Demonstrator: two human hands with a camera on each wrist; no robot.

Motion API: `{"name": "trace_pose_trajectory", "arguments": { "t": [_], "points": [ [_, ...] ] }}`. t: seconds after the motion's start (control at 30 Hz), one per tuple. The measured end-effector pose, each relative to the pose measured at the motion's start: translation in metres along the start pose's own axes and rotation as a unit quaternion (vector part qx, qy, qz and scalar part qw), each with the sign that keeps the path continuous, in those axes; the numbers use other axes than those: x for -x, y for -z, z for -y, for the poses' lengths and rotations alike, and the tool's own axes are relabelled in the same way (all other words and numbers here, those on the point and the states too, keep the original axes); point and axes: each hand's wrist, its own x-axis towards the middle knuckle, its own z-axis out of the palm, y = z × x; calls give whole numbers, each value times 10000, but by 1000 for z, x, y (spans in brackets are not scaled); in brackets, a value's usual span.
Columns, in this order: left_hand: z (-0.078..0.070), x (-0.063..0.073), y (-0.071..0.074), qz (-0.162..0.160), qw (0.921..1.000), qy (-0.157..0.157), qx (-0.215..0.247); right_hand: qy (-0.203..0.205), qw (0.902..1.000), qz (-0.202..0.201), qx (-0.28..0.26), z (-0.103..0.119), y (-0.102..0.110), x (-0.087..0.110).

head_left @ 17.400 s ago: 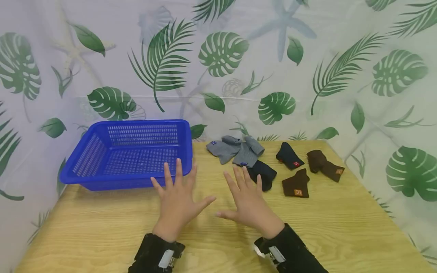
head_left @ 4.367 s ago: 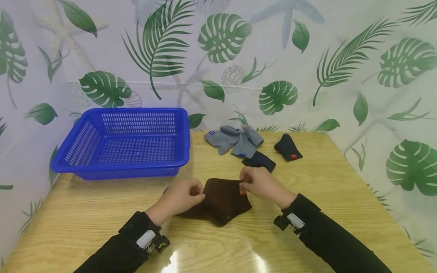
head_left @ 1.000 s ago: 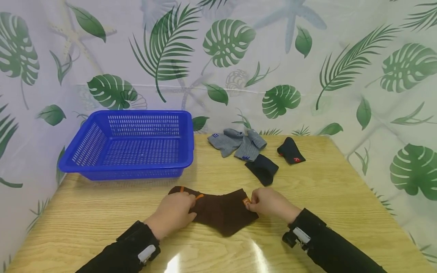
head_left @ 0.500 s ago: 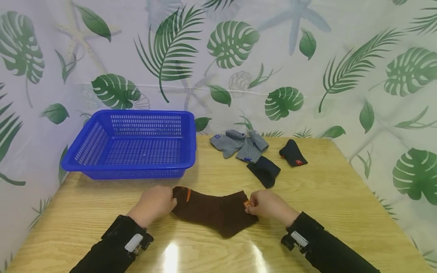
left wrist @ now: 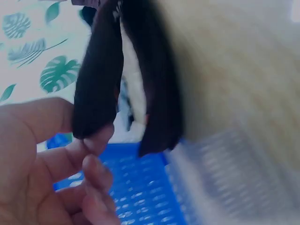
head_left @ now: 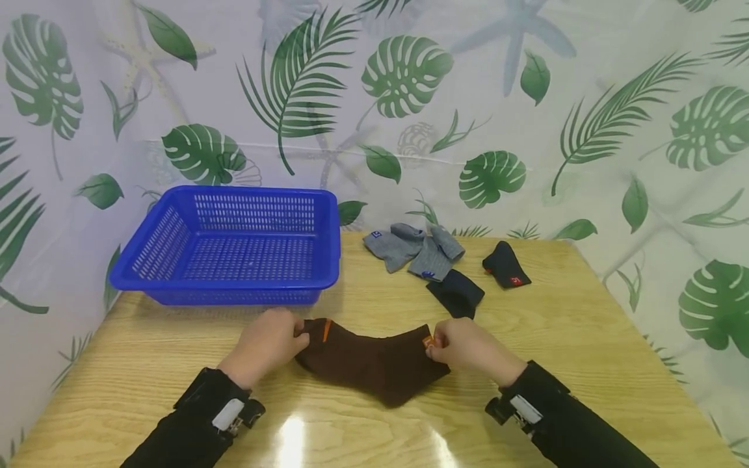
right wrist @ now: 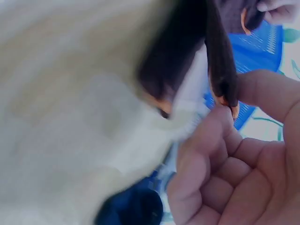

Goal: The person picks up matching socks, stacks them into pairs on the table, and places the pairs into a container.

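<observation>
A pair of brown socks (head_left: pixel 374 364) with orange marks is stretched sideways between my hands at the table's front. My left hand (head_left: pixel 266 344) pinches the toe end. At the cuff, beside the orange label, my right hand (head_left: pixel 471 344) pinches the edge. The left wrist view shows two brown layers hanging side by side, with the thumb and fingers on the nearer sock (left wrist: pixel 101 75). In the right wrist view, the fingers grip one cuff (right wrist: pixel 222 75); the other cuff (right wrist: pixel 168 79) hangs apart and blurred.
A blue perforated basket (head_left: pixel 251 260) stands at the back left. Two grey socks (head_left: pixel 392 248) lie overlapped behind my hands, touching a dark sock (head_left: pixel 458 292). Another dark sock (head_left: pixel 506 265) with a red label lies farther right. A leaf-print cloth (head_left: pixel 404 143) hangs behind the wooden table.
The brown socks came from the table's right side to the front centre. Within the last second my left hand slid left to the toe end, and the socks now lie straighter. My right hand kept the cuff.
</observation>
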Motion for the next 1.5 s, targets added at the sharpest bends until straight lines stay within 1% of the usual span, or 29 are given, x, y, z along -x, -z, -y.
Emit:
{"name": "trace_pose_trajectory", "arguments": {
  "t": [0.13, 0.23, 0.37, 0.5, 0.57, 0.63, 0.67, 0.73, 0.77, 0.8, 0.83, 0.87, 0.9, 0.93, 0.97, 1.0, 1.03, 1.07, 1.13, 1.2, 1.27, 1.33, 1.4, 1.5],
  "points": [
    [3, -1, 11, 271, 9992, 155, 241, 80, 9986, 233, -472, 2, 17, -4],
    [6, -3, 13, 418, 9983, 285, 305, -56, 9966, 371, -736, 2, 20, -11],
    [13, -6, 8, 508, 9979, 359, 176, -191, 9942, 557, -903, -1, 9, -20],
    [19, -9, -2, 462, 9983, 365, -56, -207, 9962, 522, -667, -5, -6, -26],
    [18, -9, -7, 296, 9987, 325, -263, -196, 9981, 412, -408, -5, -11, -26],
    [13, -7, -12, -62, 9982, 171, -569, -145, 9995, 261, -80, -3, -13, -25],
    [9, -6, -14, -308, 9968, 14, -739, -109, 9997, 174, 133, -1, -14, -22],
    [-2, 0, -19, -772, 9910, -396, -1017, 162, 9974, -114, 694, 7, -16, -16],
    [-9, 2, -21, -909, 9871, -654, -1140, 323, 9940, -274, 1008, 12, -17, -11],
    [-16, 5, -24, -971, 9830, -937, -1244, 545, 9888, -439, 1321, 18, -18, -7],
    [-23, 8, -26, -892, 9795, -1224, -1327, 770, 9821, -566, 1622, 24, -19, -2],
    [-30, 10, -28, -685, 9770, -1481, -1373, 1000, 9753, -653, 1858, 29, -21, 2],
    [-37, 13, -30, -366, 9748, -1691, -1408, 1257, 9687, -663, 2035, 34, -23, 6],
    [-42, 14, -32, 9, 9722, -1856, -1426, 1445, 9661, -497, 2081, 39, -25, 10],
    [-46, 14, -34, 425, 9694, -1950, -1430, 1585, 9651, -239, 2069, 43, -27, 13],
    [-48, 15, -36, 825, 9670, -1976, -1383, 1722, 9638, 89, 2033, 46, -29, 16],
    [-50, 16, -38, 1203, 9645, -1949, -1316, 1750, 9639, 527, 1938, 47, -32, 19],
    [-51, 17, -39, 1520, 9623, -1887, -1233, 1724, 9631, 974, 1824, 48, -34, 21],
    [-49, 18, -40, 1947, 9590, -1746, -1093, 1617, 9563, 1723, 1723, 47, -38, 25],
    [-46, 19, -39, 2205, 9566, -1647, -961, 1561, 9468, 2187, 1773, 44, -41, 28],
    [-43, 19, -36, 2380, 9531, -1646, -890, 1561, 9413, 2392, 1801, 40, -42, 30],
    [-40, 18, -32, 2498, 9500, -1672, -849, 1635, 9390, 2411, 1829, 36, -42, 31],
    [-39, 17, -30, 2551, 9482, -1704, -827, 1706, 9389, 2374, 1817, 32, -42, 32],
    [-38, 16, -30, 2521, 9479, -1750, -851, 1749, 9409, 2288, 1784, 28, -43, 34]
  ]
}}
